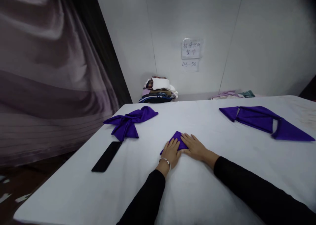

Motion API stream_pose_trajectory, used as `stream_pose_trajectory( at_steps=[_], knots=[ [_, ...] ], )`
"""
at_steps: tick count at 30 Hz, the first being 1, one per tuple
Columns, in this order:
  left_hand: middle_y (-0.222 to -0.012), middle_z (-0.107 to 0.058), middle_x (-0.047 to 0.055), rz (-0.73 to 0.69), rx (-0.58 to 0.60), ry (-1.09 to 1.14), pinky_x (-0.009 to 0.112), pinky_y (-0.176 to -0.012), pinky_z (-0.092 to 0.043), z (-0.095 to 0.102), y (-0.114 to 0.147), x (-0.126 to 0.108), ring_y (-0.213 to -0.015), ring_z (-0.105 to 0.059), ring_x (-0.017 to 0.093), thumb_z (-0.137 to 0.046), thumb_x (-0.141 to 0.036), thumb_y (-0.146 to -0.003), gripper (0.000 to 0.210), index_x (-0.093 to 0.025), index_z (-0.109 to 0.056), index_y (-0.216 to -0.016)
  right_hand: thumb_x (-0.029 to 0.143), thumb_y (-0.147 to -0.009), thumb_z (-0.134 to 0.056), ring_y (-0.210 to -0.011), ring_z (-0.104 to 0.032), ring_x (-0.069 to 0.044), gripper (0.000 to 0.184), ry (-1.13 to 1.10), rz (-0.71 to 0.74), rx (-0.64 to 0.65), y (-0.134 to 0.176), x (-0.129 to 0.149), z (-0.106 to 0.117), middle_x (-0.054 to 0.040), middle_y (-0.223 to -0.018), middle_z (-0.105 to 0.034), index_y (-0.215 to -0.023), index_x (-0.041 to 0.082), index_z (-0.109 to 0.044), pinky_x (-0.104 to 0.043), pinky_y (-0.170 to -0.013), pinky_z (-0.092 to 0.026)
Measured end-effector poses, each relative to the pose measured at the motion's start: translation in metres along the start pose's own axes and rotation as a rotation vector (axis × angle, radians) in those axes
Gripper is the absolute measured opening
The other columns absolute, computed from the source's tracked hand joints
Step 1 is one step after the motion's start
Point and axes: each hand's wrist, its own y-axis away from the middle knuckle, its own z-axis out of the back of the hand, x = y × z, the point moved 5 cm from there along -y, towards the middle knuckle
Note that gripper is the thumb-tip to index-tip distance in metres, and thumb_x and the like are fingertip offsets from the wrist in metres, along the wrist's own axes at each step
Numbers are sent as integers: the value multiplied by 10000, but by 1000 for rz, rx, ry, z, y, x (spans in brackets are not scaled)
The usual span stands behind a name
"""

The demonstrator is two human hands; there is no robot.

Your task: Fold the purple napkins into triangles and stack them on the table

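Note:
A purple cloth napkin (177,136), folded to a small pointed shape, lies flat on the white-covered table (197,185). My left hand (171,152) rests on its near left part, fingers stretched out and pointing away from me; a bracelet circles that wrist. From the right, my right hand (194,147) lies over the napkin's right edge with its fingers extended. The two hands almost meet at the near edge. Parts of the napkin are hidden under the fingers.
To the left are a purple napkin folded like a bow (127,121) and a black phone-like slab (107,156). Another folded purple napkin (259,118) lies at the right. Stacked cloths (159,90) stand by the wall beyond the table; a curtain (49,70) hangs left.

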Motion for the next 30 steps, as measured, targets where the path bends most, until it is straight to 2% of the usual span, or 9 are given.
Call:
stream_pose_trajectory(
  at_steps=[4,9,15,18,20,23,26,30],
  knots=[
    [-1437,-310,60,-14,-27,11,416,-1100,-162,-2,1,0,-1341,-201,197,-277,-420,-893,516,-177,-345,-1343,605,-862,-275,-1337,-161,-248,696,11,-15,9,17,-17,2,-95,-1466,-186,-1421,202,-175,-463,-1066,-158],
    [-1450,-279,48,30,-17,16,450,-1094,-163,0,11,6,-1350,-169,202,-332,-463,-873,559,-201,-297,-1365,605,-864,-265,-1338,-162,-240,704,21,-29,29,21,-20,4,-93,-1466,-187,-1421,183,-175,-453,-1072,-152],
    [-1435,-317,47,194,-15,11,466,-1080,-171,13,46,44,-1339,-207,212,-319,-386,-893,488,-218,-320,-1351,604,-863,-266,-1339,-158,-239,691,0,-25,27,21,-19,6,-83,-1465,-195,-1422,207,-173,-458,-1076,-147],
    [-1390,-399,51,325,-74,10,472,-1066,-201,20,64,67,-1315,-271,222,-365,-348,-881,430,-214,-419,-1286,611,-861,-258,-1340,-153,-235,701,3,-24,32,22,-21,5,-85,-1467,-190,-1422,202,-169,-453,-1076,-146],
    [-1336,-472,58,377,-135,18,448,-1051,-247,25,73,73,-1276,-343,221,-428,-340,-857,411,-212,-465,-1246,616,-859,-255,-1340,-155,-236,707,5,-24,28,22,-22,3,-89,-1466,-194,-1422,197,-167,-452,-1074,-150],
    [-1243,-558,49,319,-224,38,370,-1010,-327,30,73,61,-1178,-454,193,-515,-331,-816,394,-213,-516,-1193,624,-854,-254,-1338,-163,-240,718,13,-28,23,21,-24,1,-91,-1464,-204,-1422,192,-170,-451,-1071,-159],
    [-1144,-609,23,254,-275,42,316,-944,-387,33,64,44,-1072,-509,166,-517,-293,-819,311,-224,-566,-1117,632,-849,-252,-1335,-174,-241,724,30,-34,23,21,-23,1,-89,-1462,-214,-1418,190,-188,-450,-1071,-160],
    [-919,-645,23,290,-280,21,311,-839,-427,35,51,40,-917,-541,169,-475,-191,-821,195,-216,-630,-937,635,-849,-239,-1335,-174,-240,737,38,-40,36,21,-22,3,-99,-1460,-214,-1416,165,-199,-443,-1073,-160]
  ],
)
